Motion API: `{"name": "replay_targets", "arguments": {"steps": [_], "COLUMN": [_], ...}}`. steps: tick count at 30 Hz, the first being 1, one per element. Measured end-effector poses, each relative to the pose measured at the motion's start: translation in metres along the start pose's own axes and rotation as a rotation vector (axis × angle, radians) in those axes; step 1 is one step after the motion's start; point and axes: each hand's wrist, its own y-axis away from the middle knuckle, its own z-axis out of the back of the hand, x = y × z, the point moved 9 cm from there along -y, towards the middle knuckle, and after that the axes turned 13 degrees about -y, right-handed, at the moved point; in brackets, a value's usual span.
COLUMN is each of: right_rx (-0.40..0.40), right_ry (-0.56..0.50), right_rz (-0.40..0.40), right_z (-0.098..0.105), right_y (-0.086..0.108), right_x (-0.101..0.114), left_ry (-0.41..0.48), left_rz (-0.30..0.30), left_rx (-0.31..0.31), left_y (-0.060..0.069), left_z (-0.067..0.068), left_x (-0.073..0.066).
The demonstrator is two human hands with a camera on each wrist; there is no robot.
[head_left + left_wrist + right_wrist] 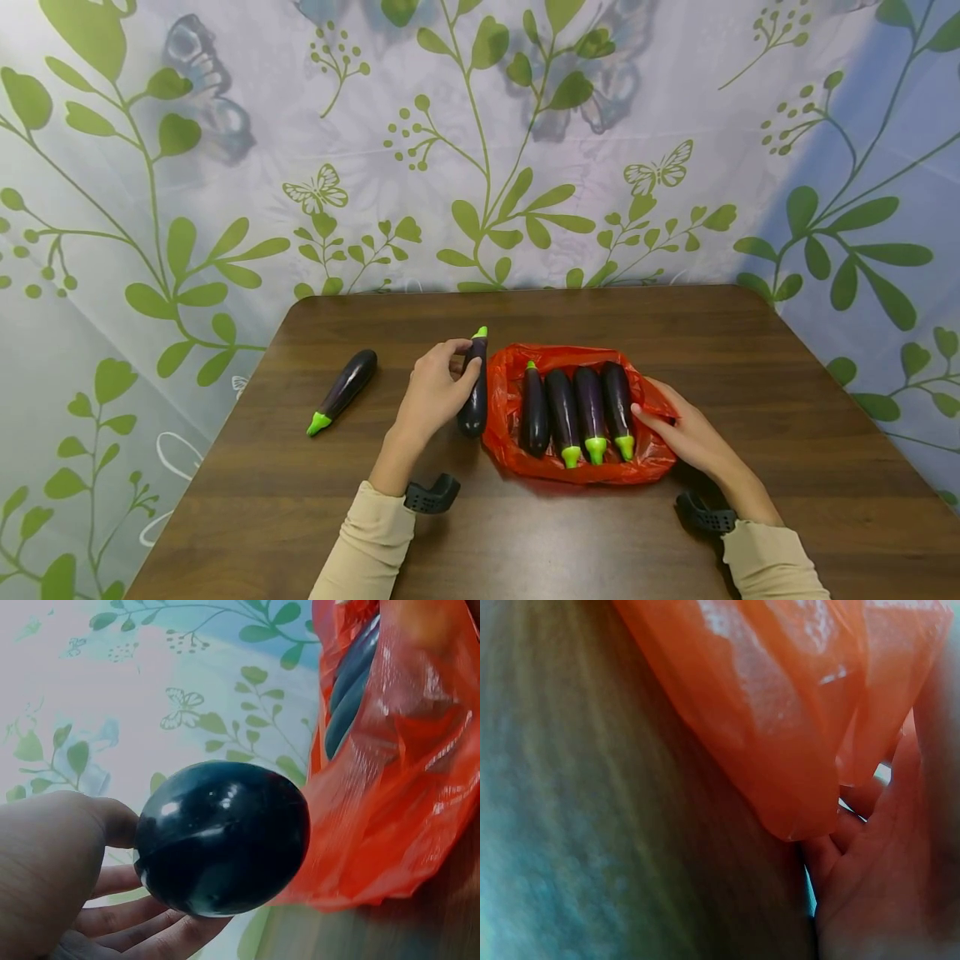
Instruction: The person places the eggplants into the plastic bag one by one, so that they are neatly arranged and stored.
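In the head view my left hand [438,385] grips a dark eggplant [474,407] with a green stem, just left of a red plastic bag [504,450]. The left wrist view shows the rounded end of this eggplant [225,840] close up, thumb and fingers around it. Inside the open bag several eggplants [564,408] lie side by side; most have their green ends toward me, the leftmost has its stem pointing away. My right hand [693,429] pinches the bag's right rim, thumb on the inner side. From the right wrist only the bag's red film [780,750] and part of the hand show.
Another eggplant [345,390] lies slanted on the left of the brown wooden table [585,542], its green end toward me. A pale cloth with green leaf prints [450,167] hangs behind the table's far edge. Each wrist wears a black band.
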Motion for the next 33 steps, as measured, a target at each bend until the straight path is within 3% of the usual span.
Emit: {"name": "replay_targets", "arguments": {"steps": [23, 33], "right_rx": [0.010, 0.007], "right_ry": [-0.011, -0.013], "right_rz": [0.001, 0.013], "right_z": [-0.001, -0.001], "right_y": [0.001, 0.000], "right_x": [-0.001, 0.001], "left_ry": [-0.024, -0.010], "left_rz": [-0.102, -0.114], "left_rx": [0.030, 0.053], "left_y": [-0.006, -0.006], "left_z": [-0.038, -0.053], "left_x": [-0.042, -0.049]}}
